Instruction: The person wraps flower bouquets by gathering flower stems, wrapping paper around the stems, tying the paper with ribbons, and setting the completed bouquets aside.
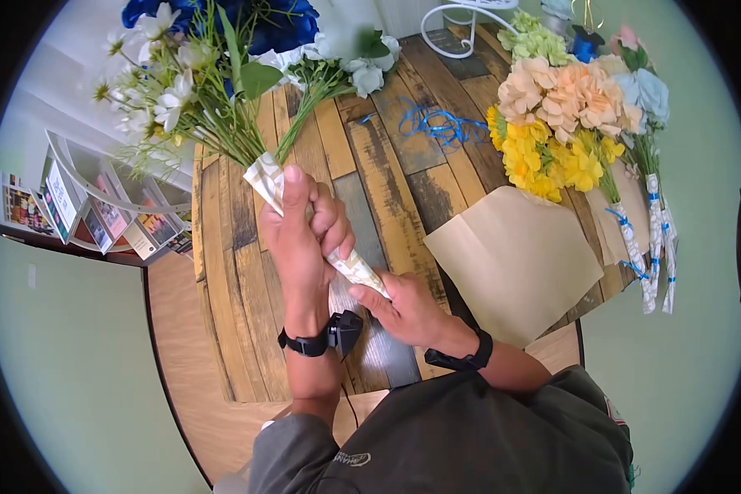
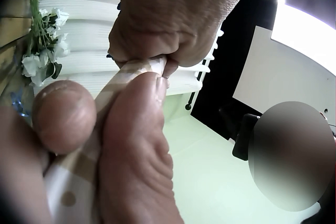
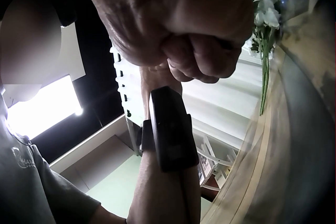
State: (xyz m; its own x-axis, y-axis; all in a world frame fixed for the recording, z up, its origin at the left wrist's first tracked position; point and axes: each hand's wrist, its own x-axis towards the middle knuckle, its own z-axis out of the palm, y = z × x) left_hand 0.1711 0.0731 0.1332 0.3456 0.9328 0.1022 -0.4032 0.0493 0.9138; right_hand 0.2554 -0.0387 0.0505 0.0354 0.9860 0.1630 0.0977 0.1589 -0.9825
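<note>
A bouquet of white and deep blue flowers (image 1: pixel 169 99) with green stems leans up and to the left in the head view. White paper with tan patterning (image 1: pixel 356 272) is wrapped round its stems as a narrow handle. My left hand (image 1: pixel 296 226) grips this handle just below the bare stems, thumb lying along it and fingers curled round. Lower down, my right hand (image 1: pixel 407 309) pinches the handle's bottom end between thumb and fingers. Tan spots on the wrap (image 2: pixel 68 199) show close up in the left wrist view.
White flowers (image 1: pixel 366 74) lie at the back of the wooden table (image 1: pixel 329 140), near curled blue ribbon (image 1: pixel 440 125). To the right are brown paper (image 1: pixel 514 259), yellow flowers (image 1: pixel 543 160), peach flowers (image 1: pixel 564 95) and wrapped stems (image 1: pixel 654 239). A bookshelf (image 1: pixel 111 202) stands left.
</note>
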